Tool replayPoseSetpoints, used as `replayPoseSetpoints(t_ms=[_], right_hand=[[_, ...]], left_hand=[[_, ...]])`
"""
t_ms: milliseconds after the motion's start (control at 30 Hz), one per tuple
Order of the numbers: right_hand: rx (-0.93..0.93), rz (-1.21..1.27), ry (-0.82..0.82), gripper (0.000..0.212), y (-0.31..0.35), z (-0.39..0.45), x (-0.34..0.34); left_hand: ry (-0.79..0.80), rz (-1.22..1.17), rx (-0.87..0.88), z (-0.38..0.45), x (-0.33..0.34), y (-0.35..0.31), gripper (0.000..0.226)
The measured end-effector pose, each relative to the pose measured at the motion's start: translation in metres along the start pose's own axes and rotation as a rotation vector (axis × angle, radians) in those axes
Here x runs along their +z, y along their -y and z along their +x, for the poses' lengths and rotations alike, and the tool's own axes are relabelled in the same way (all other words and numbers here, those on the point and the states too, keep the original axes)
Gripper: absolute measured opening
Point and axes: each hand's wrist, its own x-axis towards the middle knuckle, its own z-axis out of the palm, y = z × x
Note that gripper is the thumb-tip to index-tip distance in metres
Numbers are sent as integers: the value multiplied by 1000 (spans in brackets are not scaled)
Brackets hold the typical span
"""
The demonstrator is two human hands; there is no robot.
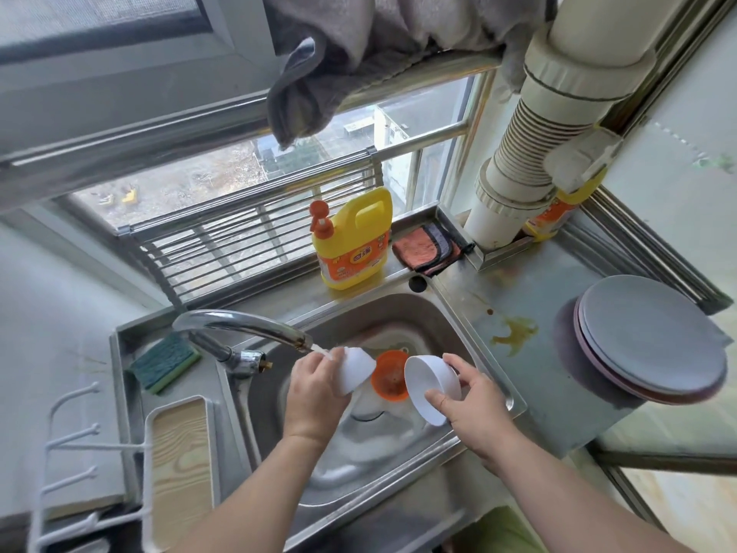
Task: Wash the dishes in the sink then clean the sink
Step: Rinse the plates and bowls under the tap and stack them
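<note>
Far left I see a white rack [79,449] with a wood-grain tray [181,468], and a green sponge [165,363] lying on the steel surface [530,377] behind the tap [239,325].

Under the spout, my left hand [313,397] grips a small white bowl [356,369]. It is tipped on its side, axis running roughly level, with its base toward the right; I cannot see its mouth. A thin stream from the tap meets its upper left edge. Just right of it, low in the sink [418,313], sits an orange cup [390,375], mouth up.

My right hand [464,401] holds a second white bowl [428,389], thumb on the rim and fingers curled behind the base. Its mouth faces left and toward me, rim tilted steeply, above the basin's right side.

Behind the sink stand a yellow soap jug [353,241] and a folded orange cloth [424,245]. Far right, a stack of plates [654,337] rests face down on the surface, near a yellow stain [514,333].

I judge the job about midway: the plates look washed and set aside, the two bowls are being rinsed, the cup is still waiting. Pale foam lies on the basin floor, so the sink itself has yet to be cleaned.
</note>
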Motion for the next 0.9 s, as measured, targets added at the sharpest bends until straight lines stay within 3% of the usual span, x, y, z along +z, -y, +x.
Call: replayPoseSetpoints(t_ms=[133, 267, 367, 600, 767, 833, 900], right_hand=[[-5, -43, -26, 71, 0, 1, 1], [-2, -41, -13, 70, -5, 4, 1], [3, -41, -12, 70, -5, 3, -1], [8, -77, -27, 66, -4, 5, 3], [6, -80, -7, 68, -3, 8, 11], [8, -88, 3, 68, -4, 10, 14], [11, -92, 14, 67, -4, 12, 14]], left_hand=[[33, 83, 285, 4, -3, -8, 84], [68, 212, 638, 19, -2, -19, 54], [32, 289, 767, 22, -6, -21, 42], [-66, 354, 778, 4, -18, -3, 39], [-60, 351, 799, 7, -20, -5, 53], [-19, 331, 704, 12, -16, -7, 62], [75, 152, 404, 16, -17, -14, 69]])
